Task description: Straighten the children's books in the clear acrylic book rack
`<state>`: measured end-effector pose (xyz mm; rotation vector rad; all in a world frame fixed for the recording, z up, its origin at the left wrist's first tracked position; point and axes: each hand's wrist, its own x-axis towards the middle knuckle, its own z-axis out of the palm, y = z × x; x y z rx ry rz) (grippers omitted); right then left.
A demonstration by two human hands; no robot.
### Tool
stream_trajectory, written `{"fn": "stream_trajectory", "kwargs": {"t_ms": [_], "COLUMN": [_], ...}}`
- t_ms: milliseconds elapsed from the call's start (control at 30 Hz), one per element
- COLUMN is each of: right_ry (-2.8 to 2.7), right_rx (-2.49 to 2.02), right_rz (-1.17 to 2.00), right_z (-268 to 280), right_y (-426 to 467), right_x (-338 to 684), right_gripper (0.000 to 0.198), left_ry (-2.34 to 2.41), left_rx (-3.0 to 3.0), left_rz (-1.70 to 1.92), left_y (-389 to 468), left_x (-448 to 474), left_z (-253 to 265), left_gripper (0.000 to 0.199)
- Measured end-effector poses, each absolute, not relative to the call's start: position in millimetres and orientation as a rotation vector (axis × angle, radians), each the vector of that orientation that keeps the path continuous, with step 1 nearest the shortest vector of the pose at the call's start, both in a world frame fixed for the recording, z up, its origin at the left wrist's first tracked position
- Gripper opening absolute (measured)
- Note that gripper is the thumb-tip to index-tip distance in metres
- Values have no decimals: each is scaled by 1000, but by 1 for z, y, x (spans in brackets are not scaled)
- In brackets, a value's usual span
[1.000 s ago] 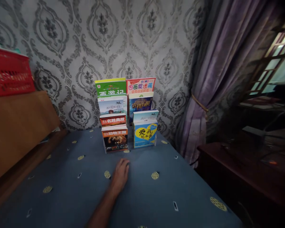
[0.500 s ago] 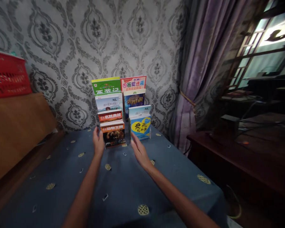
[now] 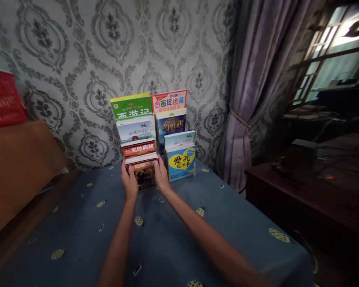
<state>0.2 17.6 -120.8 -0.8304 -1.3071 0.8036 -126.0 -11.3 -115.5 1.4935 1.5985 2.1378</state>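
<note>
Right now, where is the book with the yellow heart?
The heart book stands at the front of the right row, against the wall, just right of the animal book that both hands grip.

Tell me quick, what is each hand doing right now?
Left hand: gripping the left edge of the front orange animal-cover book.
Right hand: gripping that book's right edge.

Both your arms reach forward from the bottom of the view, bare to the wrist, and converge toward the middle. Your left hand (image 3: pixel 129 181) stands on edge, palm turned inward to the right, fingers pointing up and away from you. Your right hand (image 3: pixel 161 175) mirrors it, palm turned inward to the left, fingers raised. The two hands face each other with a narrow gap between them, each grip pressed flat against what sits between the palms.
</note>
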Motion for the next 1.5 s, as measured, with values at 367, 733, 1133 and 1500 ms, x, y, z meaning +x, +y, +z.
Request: {"fn": "stream_trajectory", "kwargs": {"t_ms": [367, 733, 1133, 1500], "right_ry": [-1314, -1283, -1296, -1269], "right_rx": [-815, -818, -841, -823], "right_rz": [685, 649, 642, 602], "right_z": [-117, -117, -119, -116], "right_y": [10, 8, 12, 8], "right_x": [-4, -7, -6, -9], "right_gripper": [55, 54, 58, 49], "left_ry": [1640, 1575, 1624, 1619], "left_rx": [1401, 1411, 1426, 1444], "left_rz": [2161, 2187, 2159, 2132], "left_y": [-11, -7, -7, -9], "left_x": [-120, -126, -118, -118], "left_z": [-111, -114, -122, -119], "left_gripper": [45, 43, 46, 41]}}
